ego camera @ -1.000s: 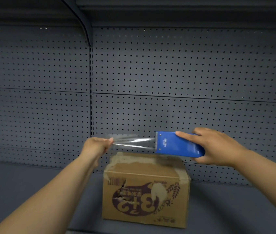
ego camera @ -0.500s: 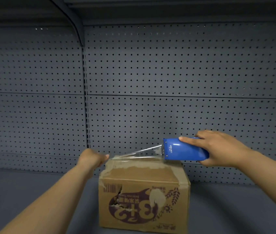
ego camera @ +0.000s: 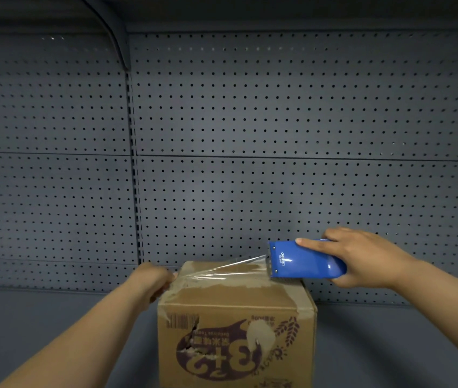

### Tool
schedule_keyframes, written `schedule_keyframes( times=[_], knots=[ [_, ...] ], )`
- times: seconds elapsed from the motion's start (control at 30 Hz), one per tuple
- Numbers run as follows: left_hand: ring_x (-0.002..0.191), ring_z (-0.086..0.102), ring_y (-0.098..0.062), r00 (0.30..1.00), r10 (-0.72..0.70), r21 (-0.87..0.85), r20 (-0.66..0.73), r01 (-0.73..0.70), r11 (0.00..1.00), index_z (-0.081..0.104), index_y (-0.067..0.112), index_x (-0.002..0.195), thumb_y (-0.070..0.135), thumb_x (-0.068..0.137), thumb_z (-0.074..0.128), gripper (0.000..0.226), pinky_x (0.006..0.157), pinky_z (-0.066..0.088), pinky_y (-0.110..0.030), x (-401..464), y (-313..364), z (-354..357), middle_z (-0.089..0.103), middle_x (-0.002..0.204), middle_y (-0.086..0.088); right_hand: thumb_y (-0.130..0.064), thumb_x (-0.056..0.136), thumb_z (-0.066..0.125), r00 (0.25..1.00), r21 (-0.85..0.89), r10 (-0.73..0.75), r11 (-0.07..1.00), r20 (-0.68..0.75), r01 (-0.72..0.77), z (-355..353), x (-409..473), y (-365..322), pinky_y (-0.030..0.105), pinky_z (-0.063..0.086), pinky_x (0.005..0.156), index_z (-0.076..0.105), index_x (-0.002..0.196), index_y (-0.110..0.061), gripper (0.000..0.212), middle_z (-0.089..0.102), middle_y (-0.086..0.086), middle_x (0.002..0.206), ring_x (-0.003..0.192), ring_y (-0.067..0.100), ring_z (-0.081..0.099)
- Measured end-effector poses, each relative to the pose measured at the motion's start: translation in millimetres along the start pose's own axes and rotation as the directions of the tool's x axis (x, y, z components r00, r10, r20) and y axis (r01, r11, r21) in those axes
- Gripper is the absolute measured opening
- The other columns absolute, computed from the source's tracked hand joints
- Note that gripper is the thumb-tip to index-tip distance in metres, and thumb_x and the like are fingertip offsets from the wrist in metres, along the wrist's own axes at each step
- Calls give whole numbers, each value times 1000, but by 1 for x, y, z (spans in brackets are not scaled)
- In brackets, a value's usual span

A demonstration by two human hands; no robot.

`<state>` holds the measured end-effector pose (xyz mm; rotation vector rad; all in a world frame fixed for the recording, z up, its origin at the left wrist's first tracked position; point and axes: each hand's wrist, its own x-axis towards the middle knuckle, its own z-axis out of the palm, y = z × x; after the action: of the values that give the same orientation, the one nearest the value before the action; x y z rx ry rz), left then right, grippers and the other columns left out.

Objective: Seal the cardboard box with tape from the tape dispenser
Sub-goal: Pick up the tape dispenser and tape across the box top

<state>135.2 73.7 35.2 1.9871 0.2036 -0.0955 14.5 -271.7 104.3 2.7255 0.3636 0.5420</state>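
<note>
Both hands have dropped since 1 s ago: then the tape was stretched in mid-air above the box, now its free end is down at the box's top-left edge.

Left hand (ego camera: 155,278) sits at that edge w/ fingers curled on the tape (ego camera: 222,271) end; whether it is pinching or pressing it against the card I can't tell, fingertips are hidden. Right hand (ego camera: 362,259) grips the blue dispenser (ego camera: 303,260), index finger laid straight along its top, other fingers and thumb wrapped round the body. Dispenser hovers over the box's (ego camera: 236,331) top-right area, mouth facing left, clear film running taut from it down to the left edge.

Progress, as I read it: early. Strip is pulled out and being anchored, not yet laid flat across the top, nor cut. Left to do: press the end down, draw the dispenser across, smooth, tear off. Box top already shows pale torn patches of old tape residue, so adhesion may be patchy.

Around: box stands on a grey shelf (ego camera: 54,326), pegboard back panel (ego camera: 278,135) behind. Nothing blocks either hand.
</note>
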Motion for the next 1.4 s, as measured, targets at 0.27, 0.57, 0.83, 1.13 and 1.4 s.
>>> schedule_keyframes(
  times=[0.27,0.57,0.83,1.13,1.4],
  knots=[
    [86,58,-38,989,-81,-12,-126,80,997,47,1,117,7,72,64,48,61,47,-37,8,3,10,51,116,-28,-40,78,53,1000,33,18,999,8,-19,6,-6,-2,21,25,71,2,136,-54,79,34,-11,93,85,8,32],
    [117,54,-19,862,476,692,175,-451,564,62,19,118,-10,83,45,48,96,41,-26,-6,22,10,56,133,-4,-44,79,54,999,43,-32,999,44,30,5,-4,3,19,26,64,-1,136,-54,80,37,-9,95,87,8,36],
    [137,29,-27,909,298,830,293,-396,393,26,8,143,28,96,23,51,112,24,-37,-30,35,43,24,153,-16,-45,75,62,989,129,-74,990,131,57,-3,11,11,24,37,70,-1,134,-58,87,41,-9,96,89,9,37],
    [144,-6,-21,800,314,728,511,-597,337,-4,37,145,54,94,8,55,116,-3,-39,-33,26,53,-6,157,2,-40,76,63,978,173,-109,982,178,78,3,12,16,22,40,72,2,135,-56,86,39,-14,92,88,7,39],
    [144,-6,-22,809,278,719,518,-588,369,-3,42,143,55,93,5,53,115,-3,-40,-31,27,55,-6,157,2,-30,73,65,972,286,-107,957,210,44,3,11,25,12,31,65,4,124,-66,88,39,-16,89,83,5,42]
  ],
)
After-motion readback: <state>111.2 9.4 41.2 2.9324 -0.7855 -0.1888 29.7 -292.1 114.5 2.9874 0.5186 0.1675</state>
